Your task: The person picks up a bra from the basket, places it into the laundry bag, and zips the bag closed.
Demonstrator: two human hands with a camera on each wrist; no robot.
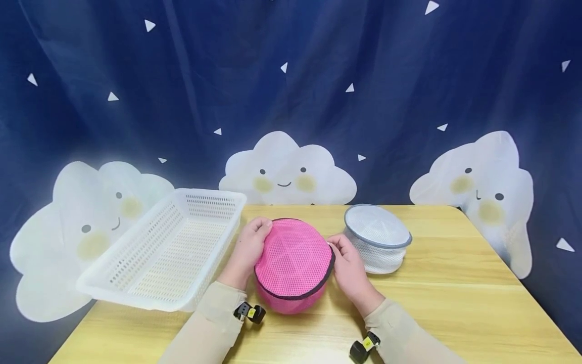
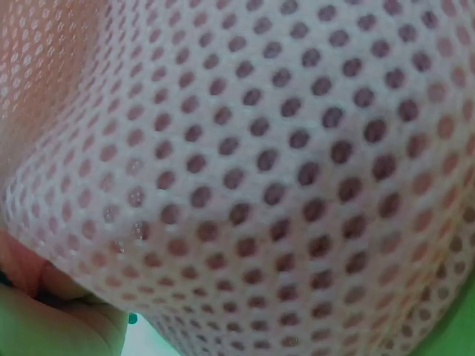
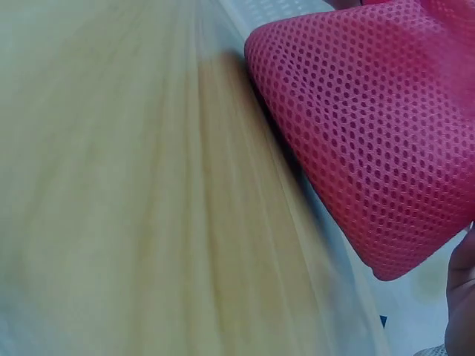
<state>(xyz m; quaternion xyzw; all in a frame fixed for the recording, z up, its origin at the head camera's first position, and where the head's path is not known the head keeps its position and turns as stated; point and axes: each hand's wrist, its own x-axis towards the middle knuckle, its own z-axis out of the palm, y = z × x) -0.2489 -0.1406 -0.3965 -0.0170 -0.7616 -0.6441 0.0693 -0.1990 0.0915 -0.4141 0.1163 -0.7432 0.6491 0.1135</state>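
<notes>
A round pink mesh laundry bag (image 1: 293, 258) with a dark zip band around its top is held tilted over the table. My left hand (image 1: 247, 247) grips its upper left edge, thumb on the rim. At the right side of the rim, my right hand (image 1: 350, 268) pinches the dark band; what lies exactly between the fingertips is hidden. Close-up mesh (image 2: 260, 163) fills most of the left wrist view, with fingers at the lower left. The right wrist view shows the bag's pink side wall (image 3: 364, 133) and part of a hand (image 3: 462, 289).
To the left, a white perforated plastic basket (image 1: 136, 302) stands on the wooden table (image 1: 454, 303). A white mesh laundry bag (image 1: 379, 255) with a grey rim stands just right of my right hand. A dark blue curtain (image 1: 291, 91) with cloud faces hangs behind.
</notes>
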